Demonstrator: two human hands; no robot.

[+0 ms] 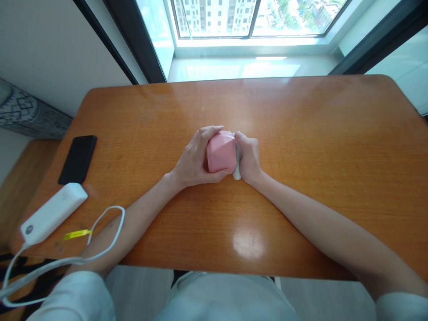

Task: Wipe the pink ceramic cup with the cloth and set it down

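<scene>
A pink faceted object (221, 151), block-like with angled faces, is held over the middle of the wooden table (317, 178). My left hand (195, 160) wraps round its left side, fingers over the far edge and thumb along the near edge. On its right side my right hand (249, 156) is closed on a whitish cloth or tissue (237, 171), pressed against the pink surface. Most of the cloth is hidden under the right fingers. What kind of object the pink thing is, I cannot tell.
A black phone (77, 159) lies at the table's left. Nearer stands a white power strip (53, 216), its white cable (117, 232) with a yellow tag (77, 234) looping over my left forearm. A window (250, 20) is beyond the far edge.
</scene>
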